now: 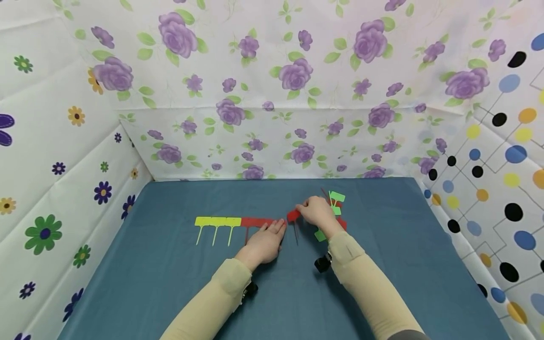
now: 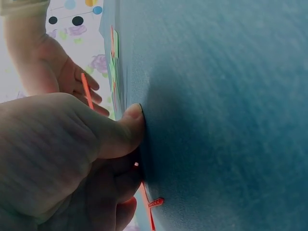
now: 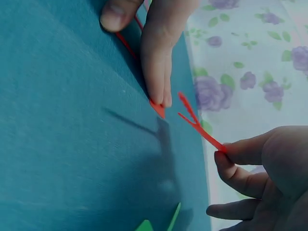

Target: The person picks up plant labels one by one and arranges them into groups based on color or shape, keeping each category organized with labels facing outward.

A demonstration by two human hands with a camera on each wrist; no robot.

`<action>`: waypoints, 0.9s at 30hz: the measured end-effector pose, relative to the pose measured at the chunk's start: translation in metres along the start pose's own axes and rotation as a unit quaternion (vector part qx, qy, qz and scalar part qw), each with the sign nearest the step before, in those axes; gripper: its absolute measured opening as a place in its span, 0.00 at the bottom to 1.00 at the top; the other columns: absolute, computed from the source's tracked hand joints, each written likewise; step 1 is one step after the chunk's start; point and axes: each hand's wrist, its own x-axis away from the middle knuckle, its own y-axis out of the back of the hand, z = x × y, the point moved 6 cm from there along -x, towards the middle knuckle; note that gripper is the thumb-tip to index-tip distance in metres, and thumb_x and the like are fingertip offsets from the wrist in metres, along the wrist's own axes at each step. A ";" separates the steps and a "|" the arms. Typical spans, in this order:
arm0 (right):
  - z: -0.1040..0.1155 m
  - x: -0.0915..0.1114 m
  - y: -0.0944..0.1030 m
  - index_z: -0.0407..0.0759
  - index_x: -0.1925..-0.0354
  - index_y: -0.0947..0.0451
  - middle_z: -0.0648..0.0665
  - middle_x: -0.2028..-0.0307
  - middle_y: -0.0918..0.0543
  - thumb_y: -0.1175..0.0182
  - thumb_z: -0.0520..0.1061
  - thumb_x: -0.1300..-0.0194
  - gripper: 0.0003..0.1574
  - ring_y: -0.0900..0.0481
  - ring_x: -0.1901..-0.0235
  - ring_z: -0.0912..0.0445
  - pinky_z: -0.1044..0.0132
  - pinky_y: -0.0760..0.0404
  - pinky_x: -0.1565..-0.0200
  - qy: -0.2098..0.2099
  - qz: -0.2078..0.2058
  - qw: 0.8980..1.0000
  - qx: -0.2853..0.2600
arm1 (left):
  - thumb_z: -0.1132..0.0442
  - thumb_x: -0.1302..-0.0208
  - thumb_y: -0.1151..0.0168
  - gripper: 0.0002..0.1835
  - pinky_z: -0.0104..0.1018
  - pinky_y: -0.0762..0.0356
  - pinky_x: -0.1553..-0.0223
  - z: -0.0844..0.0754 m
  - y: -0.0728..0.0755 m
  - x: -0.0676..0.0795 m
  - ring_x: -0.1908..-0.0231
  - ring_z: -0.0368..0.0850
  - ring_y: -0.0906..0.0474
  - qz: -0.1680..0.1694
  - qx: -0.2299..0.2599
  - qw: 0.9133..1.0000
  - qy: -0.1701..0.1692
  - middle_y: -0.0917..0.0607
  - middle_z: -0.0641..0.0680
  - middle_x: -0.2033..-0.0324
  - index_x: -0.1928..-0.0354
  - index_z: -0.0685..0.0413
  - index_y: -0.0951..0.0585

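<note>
My right hand point(image 1: 316, 211) pinches a red T-shaped plant label point(image 1: 293, 216) by its edge, its thin stem hanging downward. In the right wrist view that label point(image 3: 202, 132) is raised off the cloth between thumb and forefinger. My left hand point(image 1: 264, 243) lies with straight fingers on the red labels point(image 1: 255, 222) at the right end of a row, partly hiding them. Yellow labels point(image 1: 218, 221) make up the row's left part, edge to edge, stems toward me. The left wrist view shows the left thumb point(image 2: 130, 127) at the cloth beside a red stem.
Loose green labels point(image 1: 337, 196) and red ones point(image 1: 342, 223) lie overlapping beside and behind the right hand. Blue cloth point(image 1: 140, 283) covers the table. Floral and dotted curtains point(image 1: 263, 141) enclose its back and sides.
</note>
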 end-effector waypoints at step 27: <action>-0.018 0.023 -0.011 0.44 0.79 0.16 0.21 0.21 0.44 0.39 0.52 0.20 0.28 0.62 0.18 0.27 0.34 0.21 0.36 0.003 -0.056 0.998 -0.001 | 0.56 0.17 0.41 0.35 0.54 0.49 0.18 -0.001 0.006 0.002 0.18 0.51 0.45 -0.004 0.000 1.000 0.001 0.41 0.53 0.16 0.16 0.55 0.39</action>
